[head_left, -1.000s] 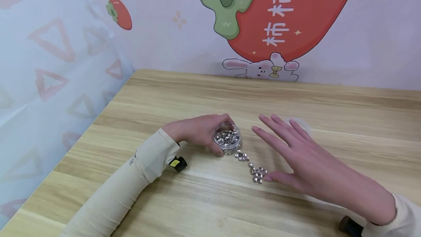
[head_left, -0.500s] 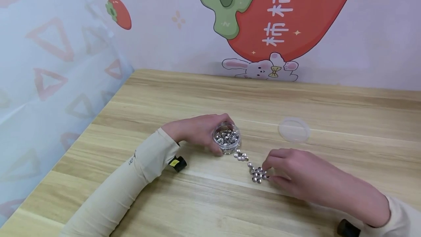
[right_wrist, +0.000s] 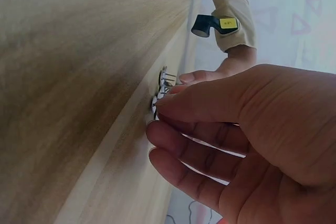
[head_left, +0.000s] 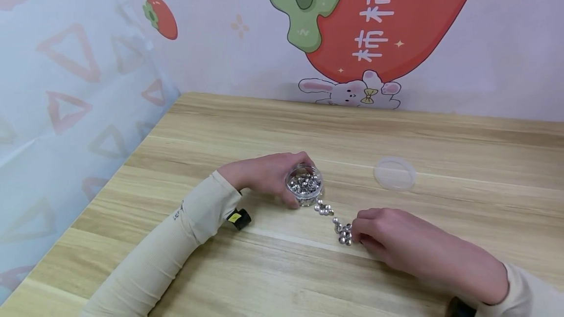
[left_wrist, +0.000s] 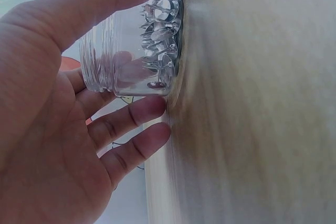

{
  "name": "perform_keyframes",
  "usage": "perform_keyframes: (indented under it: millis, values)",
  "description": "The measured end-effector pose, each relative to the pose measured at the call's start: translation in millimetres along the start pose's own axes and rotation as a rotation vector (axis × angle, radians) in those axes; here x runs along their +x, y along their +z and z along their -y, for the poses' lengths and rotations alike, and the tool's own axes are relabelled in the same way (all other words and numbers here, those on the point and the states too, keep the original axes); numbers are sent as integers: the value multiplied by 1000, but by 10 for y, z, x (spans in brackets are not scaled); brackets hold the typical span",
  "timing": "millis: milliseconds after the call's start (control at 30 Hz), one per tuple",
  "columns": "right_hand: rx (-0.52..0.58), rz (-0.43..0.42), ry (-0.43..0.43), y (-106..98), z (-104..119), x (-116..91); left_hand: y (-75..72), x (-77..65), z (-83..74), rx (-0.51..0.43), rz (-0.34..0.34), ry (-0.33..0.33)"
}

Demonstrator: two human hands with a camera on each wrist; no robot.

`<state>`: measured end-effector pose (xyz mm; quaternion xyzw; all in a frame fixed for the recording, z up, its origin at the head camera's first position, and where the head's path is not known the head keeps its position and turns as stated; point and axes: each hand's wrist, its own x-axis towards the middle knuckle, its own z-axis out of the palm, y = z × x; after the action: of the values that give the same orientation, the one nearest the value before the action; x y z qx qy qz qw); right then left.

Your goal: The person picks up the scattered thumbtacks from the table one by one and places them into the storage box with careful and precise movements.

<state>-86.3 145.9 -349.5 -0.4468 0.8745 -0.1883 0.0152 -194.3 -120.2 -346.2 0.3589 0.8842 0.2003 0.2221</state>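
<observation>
On the table stands a clear jar [head_left: 305, 196], open at the top, with many silver thumbtacks [left_wrist: 164, 35] in its bottom. My left hand [head_left: 270, 174] grips the jar from the left, thumb on one side and fingers on the other. A small group of thumbtacks [head_left: 323, 209] lies just in front of the jar. Closer to me is a larger cluster of thumbtacks [head_left: 341, 234], heads down with pins up in the right wrist view. At its right edge my right hand [head_left: 394, 238] pinches a thumbtack, mostly hidden by the thumb and curled fingers.
A round translucent lid [head_left: 395, 173] lies flat on the wooden table [head_left: 246, 126], right of the jar. Behind the table hangs a printed cloth [head_left: 211, 57]. A black wrist camera [head_left: 240, 219] sticks out below the left sleeve.
My right hand has come down from a spread pose over the thumbtacks, and its fingers have drawn together at the cluster's right edge. My left hand and the jar have stayed put.
</observation>
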Motion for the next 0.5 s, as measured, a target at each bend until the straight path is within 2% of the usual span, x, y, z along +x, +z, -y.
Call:
perform_keyframes:
  millis: [200,367,500]
  values:
    - [-7,6,24,-71,17,38,-5,-15,5,6,4,-14]
    - [-34,-79,-30,-131,-32,149,8,-6,5,-22,0,-3]
    - [-44,-160,-70,-204,-51,414,-5,18,-10,-32,5,12]
